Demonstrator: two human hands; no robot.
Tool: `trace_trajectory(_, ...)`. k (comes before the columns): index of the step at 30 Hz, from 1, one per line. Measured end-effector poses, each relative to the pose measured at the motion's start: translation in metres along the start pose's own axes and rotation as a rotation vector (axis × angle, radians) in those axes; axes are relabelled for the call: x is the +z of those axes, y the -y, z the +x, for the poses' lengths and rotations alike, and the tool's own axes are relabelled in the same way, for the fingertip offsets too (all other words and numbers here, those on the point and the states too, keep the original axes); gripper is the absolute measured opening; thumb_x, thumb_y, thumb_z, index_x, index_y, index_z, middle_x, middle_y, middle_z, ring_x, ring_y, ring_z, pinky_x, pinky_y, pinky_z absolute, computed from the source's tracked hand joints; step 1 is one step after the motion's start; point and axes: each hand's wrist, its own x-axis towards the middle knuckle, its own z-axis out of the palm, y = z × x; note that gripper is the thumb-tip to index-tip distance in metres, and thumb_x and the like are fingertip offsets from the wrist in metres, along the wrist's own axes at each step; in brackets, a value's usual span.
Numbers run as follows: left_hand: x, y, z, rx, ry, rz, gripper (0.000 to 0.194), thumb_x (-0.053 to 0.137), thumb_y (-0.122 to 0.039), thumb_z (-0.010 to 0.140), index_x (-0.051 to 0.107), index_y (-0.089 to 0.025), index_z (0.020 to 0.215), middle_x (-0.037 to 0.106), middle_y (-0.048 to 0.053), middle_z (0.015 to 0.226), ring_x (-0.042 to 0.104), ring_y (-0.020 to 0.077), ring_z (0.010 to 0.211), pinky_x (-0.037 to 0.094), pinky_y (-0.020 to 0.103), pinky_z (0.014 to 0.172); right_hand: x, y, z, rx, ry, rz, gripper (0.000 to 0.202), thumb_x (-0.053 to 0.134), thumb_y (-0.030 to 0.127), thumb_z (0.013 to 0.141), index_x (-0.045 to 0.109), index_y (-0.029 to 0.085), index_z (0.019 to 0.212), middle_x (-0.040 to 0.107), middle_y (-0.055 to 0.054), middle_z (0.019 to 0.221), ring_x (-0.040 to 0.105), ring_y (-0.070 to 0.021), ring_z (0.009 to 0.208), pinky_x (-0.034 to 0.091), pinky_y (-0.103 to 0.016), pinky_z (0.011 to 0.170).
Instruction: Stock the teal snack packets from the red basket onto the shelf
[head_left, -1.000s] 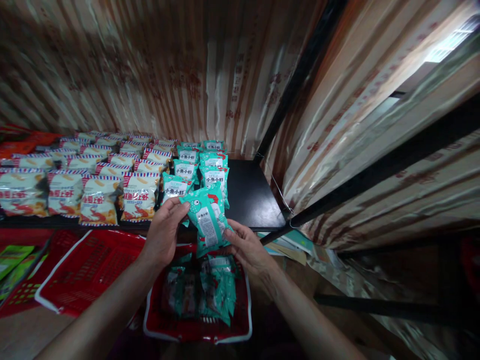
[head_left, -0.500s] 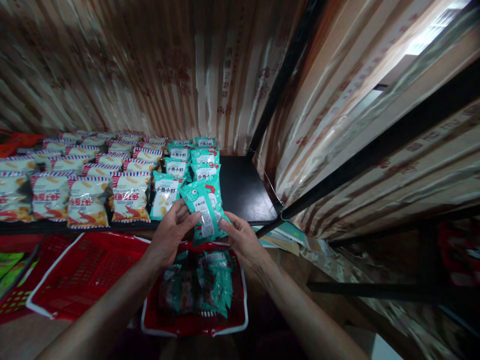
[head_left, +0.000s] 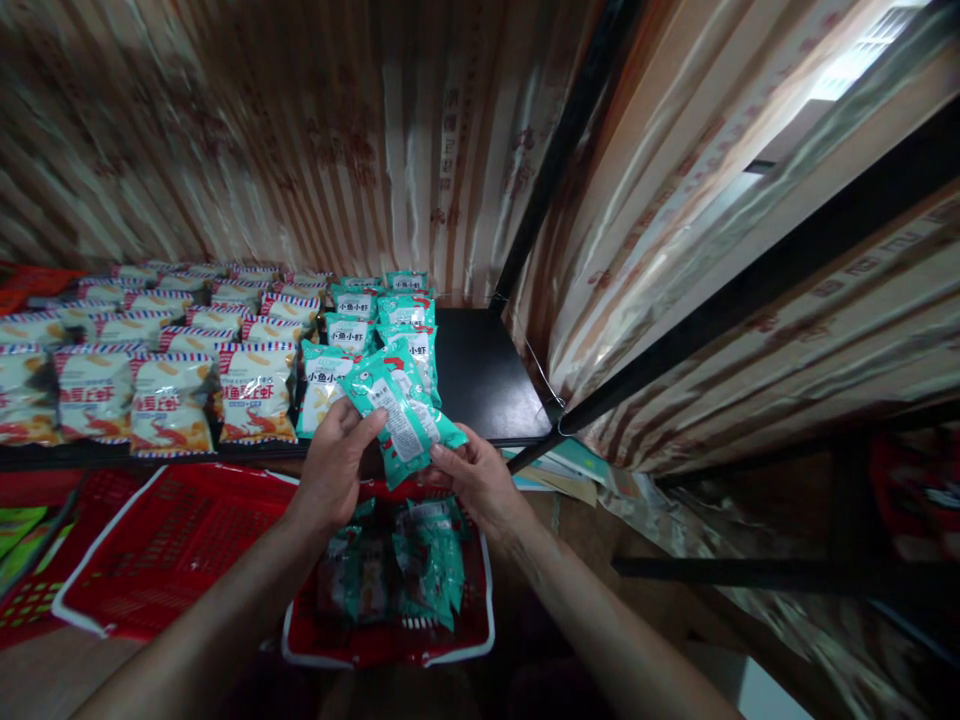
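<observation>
Teal packet (head_left: 405, 418): your L fingers (head_left: 367, 432) & R fingers (head_left: 450, 463) both pinch it; prob. light, soft, slippery; hold edges; red basket (head_left: 474, 625) below fingers.

The packet (head_left: 405, 430) looks glossy plastic, the shelf (head_left: 484, 375) smooth, the curtain (head_left: 469, 140) shiny cloth.
</observation>
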Motion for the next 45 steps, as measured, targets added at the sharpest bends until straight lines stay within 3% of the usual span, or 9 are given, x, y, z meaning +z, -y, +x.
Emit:
trace_trajectory(9, 0.0034, -0.0024, -0.0034, -0.002, -0.027, -0.031, 0.039, 0.076, -0.027, 0.062, 0.059, -0.020, 0.096, 0.070, 0.002, 0.091, 0.064, 0.0223, 0.094, 0.051, 0.033, 0.078, 0.0021, 0.0044, -0.0043, -0.090, 0.031, -0.143, 0.024, 0.074, 0.029, 0.072, 0.059, 0.019, 0.089, 0.066, 0.004, 0.066, 0.061, -0.0120, 0.061, 0.045, -0.024, 0.064)
trace_trajectory(24, -0.0016, -0.0034, -0.0016, -0.018, -0.035, -0.055, 0.030, 0.076, -0.029, 0.062, 0.059, -0.021, 0.086, 0.069, -0.001, 0.083, 0.066, 0.0185, 0.083, 0.052, 0.031, 0.075, 0.0039, 0.0026, -0.0032, -0.094, 0.055, -0.069, 0.023, 0.075, 0.028, 0.071, 0.061, 0.020, 0.088, 0.066, 0.004, 0.066, 0.059, -0.0116, 0.060, 0.045, -0.025, 0.063)
trace_trajectory(28, -0.0028, -0.0034, -0.0007, -0.020, -0.032, -0.052, 0.032, 0.074, -0.029, 0.065, 0.059, -0.021, 0.091, 0.069, -0.001, 0.083, 0.066, 0.0181, 0.080, 0.052, 0.030, 0.070, 0.0053, 0.0018, -0.0036, -0.080, 0.033, -0.059, 0.025, 0.076, 0.030, 0.070, 0.062, 0.020, 0.087, 0.066, 0.003, 0.069, 0.060, -0.0116, 0.060, 0.047, -0.026, 0.065)
trace_trajectory(31, -0.0030, -0.0038, -0.0003, 0.000, -0.028, -0.052, 0.035, 0.073, -0.030, 0.066, 0.058, -0.022, 0.096, 0.069, -0.001, 0.086, 0.066, 0.0178, 0.080, 0.052, 0.029, 0.070, 0.0052, 0.0011, -0.0019, -0.102, 0.002, -0.078, 0.032, 0.075, 0.032, 0.072, 0.061, 0.021, 0.098, 0.067, 0.002, 0.076, 0.060, -0.0120, 0.063, 0.049, -0.027, 0.066)
trace_trajectory(35, -0.0035, -0.0020, -0.0002, 0.067, -0.008, -0.043, 0.036, 0.072, -0.030, 0.069, 0.057, -0.023, 0.102, 0.069, 0.000, 0.093, 0.066, 0.0170, 0.085, 0.051, 0.030, 0.079, 0.0011, 0.0006, 0.0006, -0.259, -0.149, -0.219, 0.045, 0.074, 0.030, 0.073, 0.055, 0.027, 0.114, 0.066, -0.001, 0.099, 0.063, -0.0162, 0.085, 0.051, -0.029, 0.075)
trace_trajectory(38, -0.0040, 0.0008, -0.0011, 0.116, 0.024, -0.015, 0.038, 0.071, -0.030, 0.072, 0.055, -0.022, 0.105, 0.068, 0.003, 0.103, 0.065, 0.0183, 0.095, 0.048, 0.032, 0.087, -0.0030, 0.0020, -0.0007, -0.447, -0.238, -0.520, 0.050, 0.070, 0.026, 0.077, 0.052, 0.031, 0.123, 0.059, -0.004, 0.118, 0.057, -0.0205, 0.106, 0.049, -0.033, 0.085)
trace_trajectory(41, -0.0040, 0.0037, -0.0032, 0.140, 0.042, 0.029, 0.038, 0.069, -0.030, 0.074, 0.052, -0.021, 0.107, 0.067, 0.005, 0.109, 0.063, 0.0193, 0.102, 0.046, 0.033, 0.092, -0.0036, 0.0040, -0.0036, -0.705, -0.233, -0.857, 0.047, 0.062, 0.020, 0.083, 0.051, 0.032, 0.127, 0.051, -0.006, 0.132, 0.047, -0.0237, 0.121, 0.044, -0.041, 0.096)
trace_trajectory(45, -0.0033, 0.0061, -0.0066, 0.105, 0.087, 0.060, 0.040, 0.068, -0.032, 0.076, 0.051, -0.021, 0.111, 0.067, 0.007, 0.111, 0.063, 0.0210, 0.103, 0.046, 0.035, 0.093, 0.0001, 0.0054, -0.0054, -0.981, -0.170, -1.124, 0.046, 0.055, 0.009, 0.083, 0.057, 0.034, 0.122, 0.054, -0.005, 0.130, 0.044, -0.0251, 0.123, 0.040, -0.048, 0.101)
